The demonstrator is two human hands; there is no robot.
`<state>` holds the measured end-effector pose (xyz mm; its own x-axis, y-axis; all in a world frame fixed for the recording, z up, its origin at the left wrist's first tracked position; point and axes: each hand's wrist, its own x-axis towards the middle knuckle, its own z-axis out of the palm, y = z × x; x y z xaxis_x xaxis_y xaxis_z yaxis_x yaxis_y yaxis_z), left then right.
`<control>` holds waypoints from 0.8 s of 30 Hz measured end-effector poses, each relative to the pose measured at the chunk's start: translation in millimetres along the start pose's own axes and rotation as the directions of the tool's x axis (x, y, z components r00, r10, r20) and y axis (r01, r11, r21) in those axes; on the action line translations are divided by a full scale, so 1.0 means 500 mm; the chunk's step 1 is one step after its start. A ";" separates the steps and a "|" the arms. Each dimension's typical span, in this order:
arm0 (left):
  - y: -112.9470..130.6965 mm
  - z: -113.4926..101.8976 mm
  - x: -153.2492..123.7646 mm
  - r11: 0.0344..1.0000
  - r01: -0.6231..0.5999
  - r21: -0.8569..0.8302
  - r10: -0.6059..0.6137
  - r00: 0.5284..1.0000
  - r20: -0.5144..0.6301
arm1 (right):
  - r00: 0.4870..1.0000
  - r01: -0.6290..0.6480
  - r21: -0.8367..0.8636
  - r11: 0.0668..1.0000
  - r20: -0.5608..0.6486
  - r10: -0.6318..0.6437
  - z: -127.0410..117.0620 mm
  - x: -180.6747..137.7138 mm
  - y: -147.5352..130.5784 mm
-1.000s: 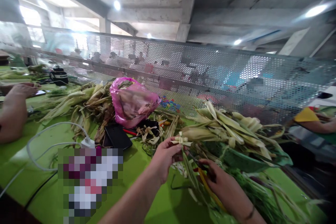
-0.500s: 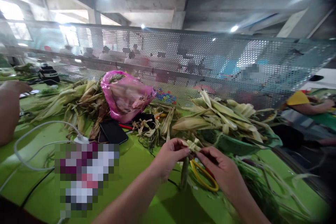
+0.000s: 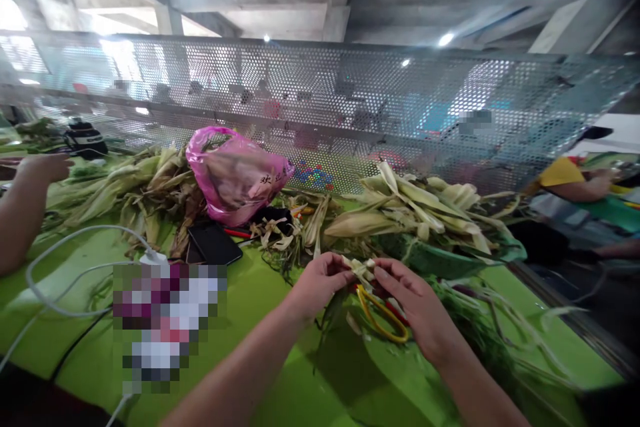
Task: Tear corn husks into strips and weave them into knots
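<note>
Both my hands meet over the green table [image 3: 280,387]. My left hand [image 3: 320,283] and my right hand [image 3: 415,307] pinch a small folded strip of pale corn husk [image 3: 361,268] between their fingertips. Long green leaf ends hang down from it toward the table. Scissors with yellow and red handles [image 3: 383,313] lie on the table just under my right hand. A green basket [image 3: 440,260] piled with pale husks [image 3: 425,207] stands right behind my hands.
A pink plastic bag [image 3: 233,177], a black phone [image 3: 215,243] and heaps of husks [image 3: 130,190] lie at the back left. White charger cables [image 3: 75,273] loop at the left. Another person's arm [image 3: 23,207] rests at far left. A perforated metal screen [image 3: 350,113] bounds the table.
My right hand came up off the scissors and joined the left on the husk strip. Both hands then lowered it a little toward the table. The view drifted slightly right.
</note>
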<state>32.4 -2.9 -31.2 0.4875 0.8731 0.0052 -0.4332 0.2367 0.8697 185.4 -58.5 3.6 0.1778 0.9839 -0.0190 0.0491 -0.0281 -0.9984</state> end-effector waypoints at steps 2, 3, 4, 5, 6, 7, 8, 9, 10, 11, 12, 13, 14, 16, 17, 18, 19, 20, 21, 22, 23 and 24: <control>-0.004 0.002 -0.002 0.999 -0.002 0.041 0.000 0.999 0.044 | 0.999 0.048 -0.058 0.997 -0.003 -0.049 0.001 0.004 0.011; -0.006 0.003 -0.002 0.998 -0.002 0.067 -0.002 0.998 0.062 | 0.998 0.068 -0.085 0.994 -0.008 -0.069 0.000 0.006 0.017; -0.008 0.004 -0.003 0.995 -0.004 0.099 -0.003 0.997 0.074 | 0.996 0.083 -0.103 0.991 -0.012 -0.085 -0.001 0.007 0.022; -0.009 0.004 -0.003 0.991 -0.011 0.134 0.000 0.997 0.078 | 0.995 0.094 -0.112 0.989 -0.018 -0.097 -0.003 0.009 0.025; -0.011 0.004 -0.003 0.986 -0.017 0.169 0.004 0.997 0.078 | 0.995 0.098 -0.109 0.989 -0.022 -0.101 -0.004 0.009 0.028; -0.012 0.004 -0.003 0.980 -0.022 0.198 0.007 0.997 0.073 | 0.995 0.093 -0.092 0.991 -0.026 -0.096 -0.004 0.009 0.029; -0.012 0.004 -0.003 0.975 -0.023 0.220 0.008 0.998 0.069 | 0.997 0.076 -0.057 0.995 -0.028 -0.077 -0.003 0.008 0.028; -0.012 0.004 -0.003 0.973 -0.020 0.230 0.005 0.998 0.069 | 0.999 0.045 -0.005 0.999 -0.022 -0.045 -0.002 0.007 0.027; -0.011 0.004 -0.003 0.973 -0.018 0.229 0.001 0.997 0.072 | 1.000 0.000 0.062 0.998 -0.006 0.000 0.000 0.005 0.026; -0.011 0.004 -0.003 0.976 -0.018 0.218 0.000 0.997 0.080 | 0.999 -0.049 0.134 0.990 0.020 0.047 0.002 0.003 0.024; -0.010 0.004 -0.003 0.979 -0.020 0.202 0.002 0.996 0.090 | 0.995 -0.094 0.201 0.975 0.053 0.085 0.005 0.002 0.022; -0.010 0.004 -0.003 0.982 -0.022 0.186 0.003 0.995 0.102 | 0.990 -0.128 0.253 0.959 0.082 0.111 0.007 0.001 0.020; -0.011 0.004 -0.003 0.985 -0.022 0.172 0.002 0.994 0.113 | 0.987 -0.150 0.287 0.946 0.104 0.125 0.008 0.000 0.018; -0.012 0.003 -0.004 0.987 -0.016 0.159 -0.005 0.992 0.127 | 0.986 -0.154 0.305 0.940 0.109 0.126 0.009 -0.001 0.015; -0.013 0.002 -0.003 0.987 -0.009 0.161 -0.013 0.991 0.132 | 0.989 -0.138 0.298 0.945 0.092 0.115 0.008 0.000 0.014; -0.013 0.001 -0.003 0.986 -0.001 0.168 -0.021 0.991 0.132 | 0.993 -0.112 0.290 0.951 0.062 0.098 0.006 0.000 0.013; -0.013 0.000 -0.002 0.984 0.005 0.181 -0.028 0.991 0.130 | 0.997 -0.078 0.283 0.956 0.023 0.075 0.004 0.000 0.012; -0.014 -0.001 -0.002 0.980 0.007 0.197 -0.032 0.992 0.124 | 0.999 -0.041 0.280 0.959 -0.019 0.048 0.002 0.001 0.011; -0.014 -0.003 -0.001 0.977 0.007 0.213 -0.032 0.993 0.117 | 0.998 -0.006 0.281 0.960 -0.055 0.023 0.001 0.000 0.010; -0.014 -0.004 0.000 0.974 0.004 0.228 -0.029 0.994 0.108 | 0.997 0.014 0.288 0.957 -0.077 0.009 0.000 0.000 0.009; -0.015 -0.004 0.001 0.971 -0.001 0.237 -0.023 0.995 0.098 | 0.996 0.020 0.297 0.955 -0.084 0.005 0.000 -0.001 0.008; -0.016 -0.004 0.001 0.970 -0.006 0.242 -0.018 0.995 0.093 | 0.997 0.015 0.302 0.953 -0.081 0.011 0.000 -0.001 0.008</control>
<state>34.6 -3.4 -39.2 0.5635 0.8253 0.0359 -0.2399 0.1219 0.9631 185.6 -59.3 -0.5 0.2575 0.9659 -0.0251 -0.2478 0.0409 -0.9680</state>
